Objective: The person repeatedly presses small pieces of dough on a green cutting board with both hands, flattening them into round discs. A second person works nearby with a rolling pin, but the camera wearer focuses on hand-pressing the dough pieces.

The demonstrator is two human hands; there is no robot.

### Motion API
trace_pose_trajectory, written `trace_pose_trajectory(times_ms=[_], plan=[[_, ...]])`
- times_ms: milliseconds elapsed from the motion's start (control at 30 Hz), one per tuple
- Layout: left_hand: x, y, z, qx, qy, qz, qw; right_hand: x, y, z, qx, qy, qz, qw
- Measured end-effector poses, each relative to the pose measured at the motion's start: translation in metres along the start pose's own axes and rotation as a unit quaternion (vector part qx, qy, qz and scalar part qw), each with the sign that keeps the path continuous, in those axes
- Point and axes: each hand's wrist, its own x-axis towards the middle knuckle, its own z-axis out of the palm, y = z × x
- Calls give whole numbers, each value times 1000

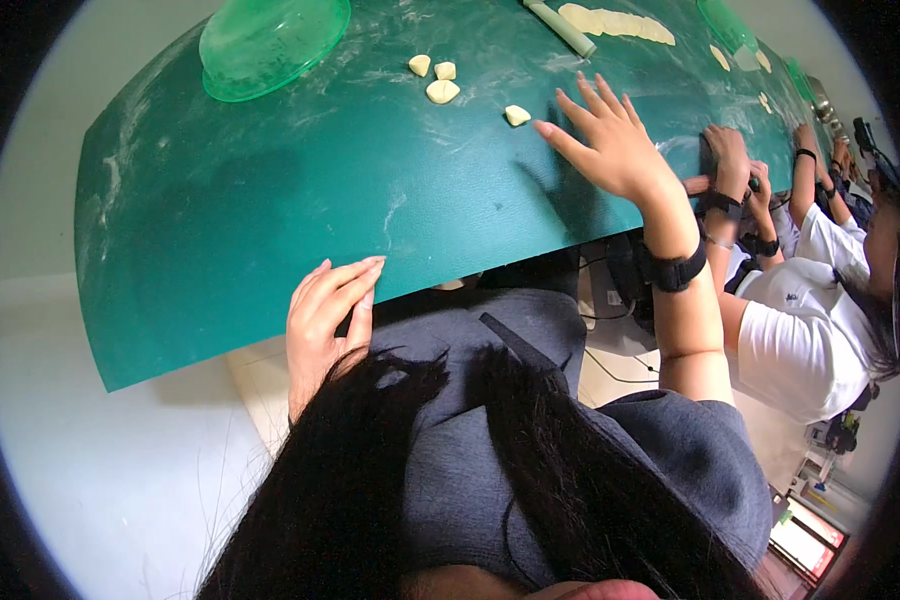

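Observation:
My right hand [607, 146] is spread above the green table [270, 247], palm down with fingers apart, and nothing is in it. Just left of its thumb sits a small piece of pale dough [517, 115]. Farther left, a group of three dough pieces [442, 91] lies on the floured surface. My left hand [330, 315] rests at the table's near edge, its fingers extended close together and the thumb lower; I see nothing held in it. A pale green rolling pin [562, 30] lies beyond my right hand, beside a row of overlapping flat dough wrappers [619, 24].
A translucent green bowl [274, 49], apparently upside down, stands at the far left. Another green container [727, 26] is at the far right, near loose wrappers [720, 58]. Close on my right, a co-worker's hands [727, 154] are at the table edge, with other people's arms beyond.

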Motion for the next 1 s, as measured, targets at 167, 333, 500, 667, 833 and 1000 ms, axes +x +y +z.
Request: trace_pose_trajectory(times_ms=[167,333,500,667,833,1000], plan=[[-2,-3,0,-15,10,22,1000,41,8,1,17,-18,-9,1000],[-9,-3,-5,-8,18,1,1000,48,0,16,101,45,-122,986],[-14,-5,-10,-4,29,-8,1000,16,-26,34,119,47,-256,958],[-17,-11,-12,4,28,-5,1000,-1,-27,33,134,70,-244,958],[-16,-10,-11,-6,31,-1,1000,-2,-14,29,109,166,-183,963],[-12,-10,-6,-11,18,-2,1000,33,-2,24,43,214,-216,952]])
